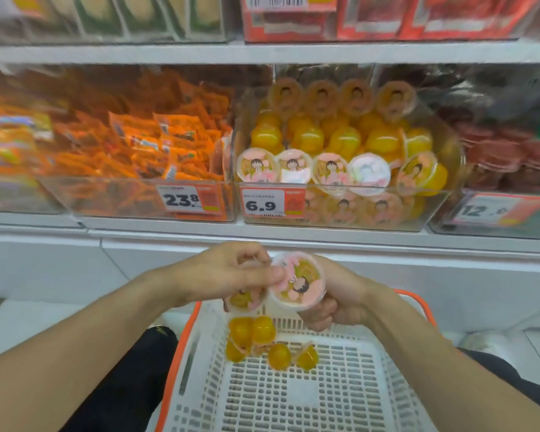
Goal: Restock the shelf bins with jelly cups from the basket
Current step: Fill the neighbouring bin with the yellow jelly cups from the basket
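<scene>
My right hand [334, 294] grips a jelly cup [296, 283] with a pink cartoon lid, the lid turned toward me. My left hand [228, 272] holds a second jelly cup [245, 299] underneath its fingers, and its thumb touches the edge of the first cup. Both hands meet above the far rim of the white basket [293, 397] with an orange frame. Several yellow jelly cups [262, 344] lie at the basket's far end. On the shelf ahead stands a clear bin [340, 210] full of the same cups, price tag 6.9.
Left of the jelly bin sits a clear bin of orange snack packets [156, 151] tagged 23.8. To the right is a bin of dark red packs [505, 163] tagged 12. A higher shelf [262, 53] carries red boxes. My dark trouser knee [138, 369] is beside the basket.
</scene>
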Tool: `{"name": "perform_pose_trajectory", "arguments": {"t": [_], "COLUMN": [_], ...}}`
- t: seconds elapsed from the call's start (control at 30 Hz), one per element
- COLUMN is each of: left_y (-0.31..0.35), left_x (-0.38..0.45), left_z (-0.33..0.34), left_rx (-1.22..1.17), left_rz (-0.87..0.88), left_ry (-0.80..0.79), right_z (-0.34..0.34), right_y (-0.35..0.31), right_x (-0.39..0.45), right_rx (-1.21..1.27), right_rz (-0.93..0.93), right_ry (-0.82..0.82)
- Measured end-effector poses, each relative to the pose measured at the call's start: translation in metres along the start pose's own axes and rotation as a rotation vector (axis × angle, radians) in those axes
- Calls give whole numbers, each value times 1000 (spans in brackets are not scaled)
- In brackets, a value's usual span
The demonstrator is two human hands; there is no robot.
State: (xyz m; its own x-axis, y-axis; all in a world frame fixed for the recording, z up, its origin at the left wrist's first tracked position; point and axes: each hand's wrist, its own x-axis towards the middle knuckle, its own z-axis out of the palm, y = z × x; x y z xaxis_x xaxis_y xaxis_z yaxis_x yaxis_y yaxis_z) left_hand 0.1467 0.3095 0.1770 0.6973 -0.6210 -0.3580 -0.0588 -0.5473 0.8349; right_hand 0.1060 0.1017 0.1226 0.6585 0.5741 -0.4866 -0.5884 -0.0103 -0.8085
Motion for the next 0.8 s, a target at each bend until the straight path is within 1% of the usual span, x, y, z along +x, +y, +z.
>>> {"name": "perform_pose_trajectory", "arguments": {"t": [0.1, 0.17, 0.2, 0.23, 0.27, 0.33, 0.37, 0.43, 0.53, 0.57, 0.7, 0.8], "left_y": [3, 5, 8, 9, 11, 15, 16, 21, 29, 31, 43, 50], "left_x": [4, 11, 16, 21, 25, 32, 35, 39, 42, 43, 45, 44], "left_z": [8, 14, 17, 19, 22, 29, 34, 44, 54, 55, 54, 51], "left_rx": [-66, -117, -164, -216, -255, -280, -296, -344, -398, -411, -433, -468], "left_rz": [106, 133, 140, 146, 149, 143, 144, 165, 193, 204, 275, 285], "left_ry": [27, 47, 76, 123, 189, 335, 384, 438, 483, 493, 523, 512], "right_z": [-8, -15, -21, -26, -30, -33, -31, -26, -24, -22, -20, -24], "right_y": [-33, -50, -55, -59, -61, -59, -54, -46, -37, -38, -47, -63], "right_x": [-15, -26, -31, -36, -41, -51, -55, -53, -44, -43, -50, -55], "right_rx": [-284, -336, -312, -241, -137, 40, 52, -65, -213, -260, -449, -560], "right_rz": [190, 254, 239, 182, 86, -139, -239, -365, -532, -591, -760, -888], "right_ry": [-24, 30, 80, 159, 242, 329, 367, 496, 781, 838, 893, 987]}}
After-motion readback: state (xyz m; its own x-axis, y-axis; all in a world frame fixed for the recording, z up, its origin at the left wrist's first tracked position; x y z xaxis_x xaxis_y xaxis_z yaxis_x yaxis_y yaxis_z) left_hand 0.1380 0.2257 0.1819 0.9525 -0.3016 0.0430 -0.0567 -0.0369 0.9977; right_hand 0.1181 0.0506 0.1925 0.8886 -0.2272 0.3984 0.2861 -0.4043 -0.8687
